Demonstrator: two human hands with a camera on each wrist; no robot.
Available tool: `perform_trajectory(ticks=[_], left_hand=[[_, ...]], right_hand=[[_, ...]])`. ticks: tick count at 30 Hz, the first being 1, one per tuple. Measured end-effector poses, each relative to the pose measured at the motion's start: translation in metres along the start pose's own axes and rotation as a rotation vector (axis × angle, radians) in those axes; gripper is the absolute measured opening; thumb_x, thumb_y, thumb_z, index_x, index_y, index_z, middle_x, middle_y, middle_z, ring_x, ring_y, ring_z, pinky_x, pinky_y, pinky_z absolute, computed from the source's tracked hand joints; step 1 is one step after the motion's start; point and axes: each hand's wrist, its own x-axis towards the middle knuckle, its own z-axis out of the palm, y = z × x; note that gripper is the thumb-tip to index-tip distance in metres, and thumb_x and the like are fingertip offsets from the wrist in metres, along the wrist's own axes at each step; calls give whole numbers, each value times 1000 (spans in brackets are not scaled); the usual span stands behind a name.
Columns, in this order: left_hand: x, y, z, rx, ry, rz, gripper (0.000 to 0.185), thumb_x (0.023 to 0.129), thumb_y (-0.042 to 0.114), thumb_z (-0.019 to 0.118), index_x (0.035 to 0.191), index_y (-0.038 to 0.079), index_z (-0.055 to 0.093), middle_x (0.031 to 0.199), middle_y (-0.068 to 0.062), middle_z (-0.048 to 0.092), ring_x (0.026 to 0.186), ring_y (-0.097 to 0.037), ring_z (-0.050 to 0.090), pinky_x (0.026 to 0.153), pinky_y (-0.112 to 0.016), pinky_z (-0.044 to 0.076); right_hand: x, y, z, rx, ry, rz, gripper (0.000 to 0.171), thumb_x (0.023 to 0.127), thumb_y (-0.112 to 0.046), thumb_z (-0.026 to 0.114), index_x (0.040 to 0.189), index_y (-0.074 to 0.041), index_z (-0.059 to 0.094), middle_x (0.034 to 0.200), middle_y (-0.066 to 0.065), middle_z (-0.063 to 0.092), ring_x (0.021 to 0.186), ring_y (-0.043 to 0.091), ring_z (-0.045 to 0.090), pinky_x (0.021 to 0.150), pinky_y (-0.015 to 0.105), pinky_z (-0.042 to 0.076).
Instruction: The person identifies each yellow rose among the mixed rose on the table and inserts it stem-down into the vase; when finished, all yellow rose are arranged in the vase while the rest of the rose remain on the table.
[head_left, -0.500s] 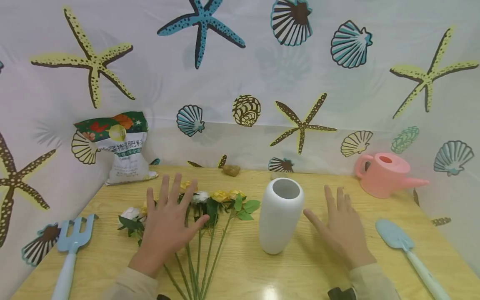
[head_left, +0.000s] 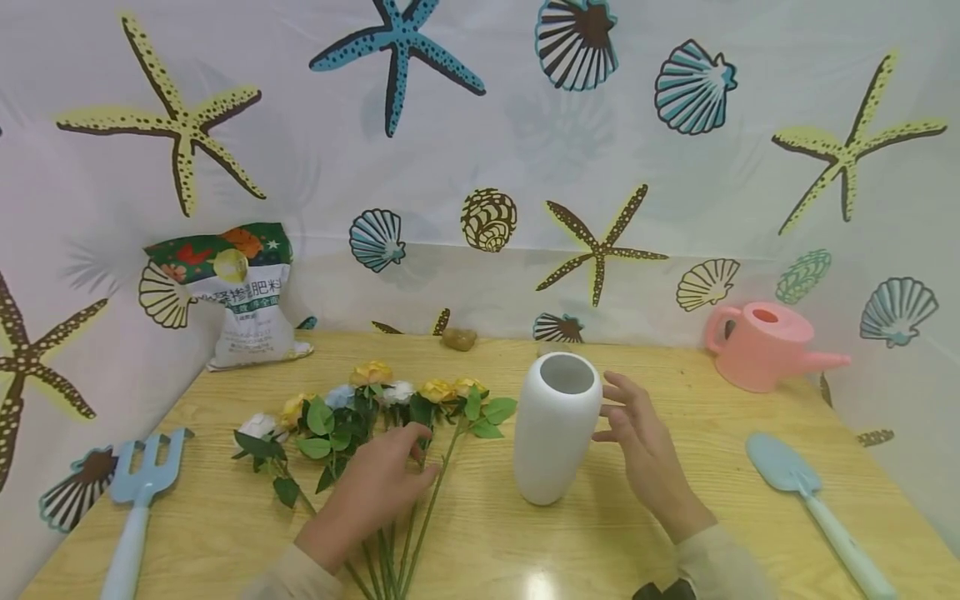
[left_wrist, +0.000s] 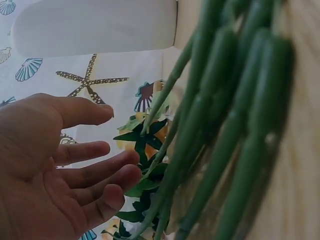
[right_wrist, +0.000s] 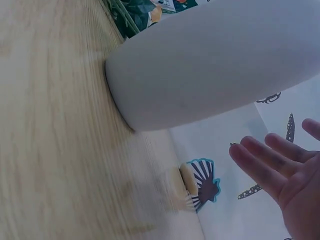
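Several artificial flowers (head_left: pixel 372 375) with yellow, white and blue heads lie on the wooden table, their green stems (left_wrist: pixel 215 100) running toward the front edge. Over the stems hovers my left hand (head_left: pixel 378 483), fingers loosely bent and nothing in them; the left wrist view shows a gap between the fingertips and the stems. A white vase (head_left: pixel 557 433) stands upright right of the flowers. My right hand (head_left: pixel 648 458) is just right of the vase, fingers relaxed and partly behind it in the head view. In the right wrist view its fingers (right_wrist: pixel 260 170) are spread, apart from the vase wall.
A light blue hand fork (head_left: pixel 146 483) lies at the left and a light blue trowel (head_left: pixel 787 471) at the right. A pink watering can (head_left: pixel 761 350) stands at the back right. The fertilizer bag (head_left: pixel 251 308) leans at the back left; a brown stone (head_left: pixel 458 338) sits by the curtain.
My left hand has moved right and down over the stems, its spread fingers now bent, uncovering flower heads. The right hand has moved left toward the vase.
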Motion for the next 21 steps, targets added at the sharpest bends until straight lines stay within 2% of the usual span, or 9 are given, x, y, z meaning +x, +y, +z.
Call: perform_trajectory(ticks=[3,7,12,17,21], left_hand=[[0,-1,5,-36,-52,-15,41,90,22,77,127,7,64,88,0,69,58,-8,55,52,-28,44],[0,-3,9,-53,-100,13,40,89,19,77,125,5,64,79,4,66,54,-9,54,50,-27,43],[-2,-4,11,-62,-146,62,41,88,16,78,123,4,63,76,6,67,59,-7,57,55,-26,47],[-4,-4,13,-83,-170,93,41,86,8,78,124,2,62,75,5,66,62,-9,58,57,-28,48],[-5,-2,15,-101,-159,98,39,86,2,75,123,1,63,75,4,65,62,-10,57,56,-28,47]], right_hand=[[-1,-3,4,104,-42,-13,42,110,-16,31,150,-4,37,135,21,53,112,-1,62,80,37,61],[-1,-5,7,156,-82,-4,44,111,-21,28,153,-8,35,138,5,51,116,2,61,83,35,59],[-1,-5,7,156,-112,-5,44,110,-14,31,154,-10,35,141,-15,50,116,3,59,85,34,57],[-2,-4,7,154,-133,-13,45,108,-9,37,154,-9,36,140,-22,53,116,3,59,87,30,56],[-3,-4,7,126,-134,-10,44,108,-8,40,152,-9,38,138,-25,53,117,0,57,88,28,55]])
